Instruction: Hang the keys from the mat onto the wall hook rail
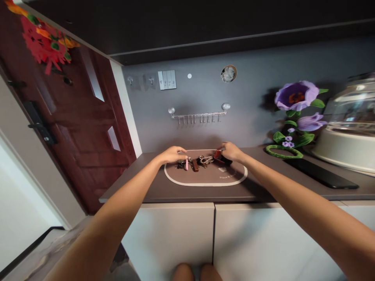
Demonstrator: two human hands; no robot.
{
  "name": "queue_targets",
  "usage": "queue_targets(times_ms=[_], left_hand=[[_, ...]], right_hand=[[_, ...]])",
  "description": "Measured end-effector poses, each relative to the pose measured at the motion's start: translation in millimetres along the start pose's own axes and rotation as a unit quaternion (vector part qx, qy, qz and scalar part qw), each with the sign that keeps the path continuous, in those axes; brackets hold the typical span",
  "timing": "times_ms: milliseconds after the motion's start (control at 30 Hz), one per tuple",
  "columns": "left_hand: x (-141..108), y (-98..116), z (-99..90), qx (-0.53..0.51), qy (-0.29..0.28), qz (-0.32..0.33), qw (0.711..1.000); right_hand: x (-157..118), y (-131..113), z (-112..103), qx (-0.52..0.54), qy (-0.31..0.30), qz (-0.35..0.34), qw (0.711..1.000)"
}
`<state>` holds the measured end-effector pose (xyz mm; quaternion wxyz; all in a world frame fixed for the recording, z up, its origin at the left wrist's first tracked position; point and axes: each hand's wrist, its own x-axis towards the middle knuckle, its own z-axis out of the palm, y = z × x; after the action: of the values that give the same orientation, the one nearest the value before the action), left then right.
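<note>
Several key bunches lie in a row on an oval brown mat [205, 178] with a pale rim. At the left end of the row is my left hand [172, 154], its thumb and forefinger apart above a bunch with a pink tag [186, 164]. A brown key fob [195, 165] and a braided cord loop [207, 159] lie in the middle. My right hand [231, 151] has its curled fingers at a red key case [217, 156] at the right end; its fingertips are partly hidden. A black item beneath that hand is too dark to make out.
A clear rail with hooks [200, 114] is fixed to the grey back wall. On the counter's right are a black phone [322, 173], purple fabric flowers [296, 96] and a white domed appliance [348, 142]. A dark shelf [205, 27] hangs overhead.
</note>
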<state>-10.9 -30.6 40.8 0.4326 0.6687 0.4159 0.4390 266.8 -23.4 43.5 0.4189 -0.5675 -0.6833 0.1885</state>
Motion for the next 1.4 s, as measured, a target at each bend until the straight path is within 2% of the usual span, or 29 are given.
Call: queue_targets(times_ms=[67, 100, 167, 233, 300, 367, 500, 667, 867, 1067, 1233, 1400], left_hand=[[-5, 13, -1.4, -0.044, -0.016, 0.0, 0.999], [-7, 21, -1.5, -0.049, -0.051, -0.003, 0.997], [-13, 34, 0.0, -0.058, -0.118, 0.003, 0.991], [-18, 43, 3.9, -0.116, -0.157, -0.025, 0.981], [-22, 45, 9.6, -0.2, -0.183, -0.069, 0.96], [-24, 38, 16.1, -0.269, -0.187, -0.102, 0.939], [-29, 9, 26.8, -0.334, -0.17, -0.113, 0.92], [-37, -20, 29.7, -0.349, -0.152, -0.13, 0.916], [-37, -24, 27.7, -0.363, -0.138, -0.127, 0.913], [-39, -22, 28.7, -0.36, -0.149, -0.116, 0.914], [-32, -7, 24.4, -0.345, -0.106, -0.108, 0.926], [-6, 10, 11.2, -0.23, -0.004, -0.001, 0.973]], right_hand=[[-3, -13, 0, 0.07, 0.028, -0.05, 0.996], [-5, -21, 0, 0.102, 0.007, -0.064, 0.993], [-14, -40, 1, 0.133, -0.128, -0.059, 0.981], [-24, -58, 4, 0.204, -0.271, -0.054, 0.939], [-33, -69, 10, 0.284, -0.34, -0.037, 0.896], [-40, -70, 19, 0.352, -0.363, 0.0, 0.863], [-48, -50, 38, 0.427, -0.364, 0.062, 0.826], [-59, -28, 47, 0.455, -0.348, 0.087, 0.815], [-60, -27, 47, 0.451, -0.328, 0.095, 0.825], [-60, -27, 49, 0.472, -0.337, 0.079, 0.811], [-54, -44, 51, 0.454, -0.289, 0.049, 0.842], [-32, -70, 57, 0.404, -0.151, -0.016, 0.902]])
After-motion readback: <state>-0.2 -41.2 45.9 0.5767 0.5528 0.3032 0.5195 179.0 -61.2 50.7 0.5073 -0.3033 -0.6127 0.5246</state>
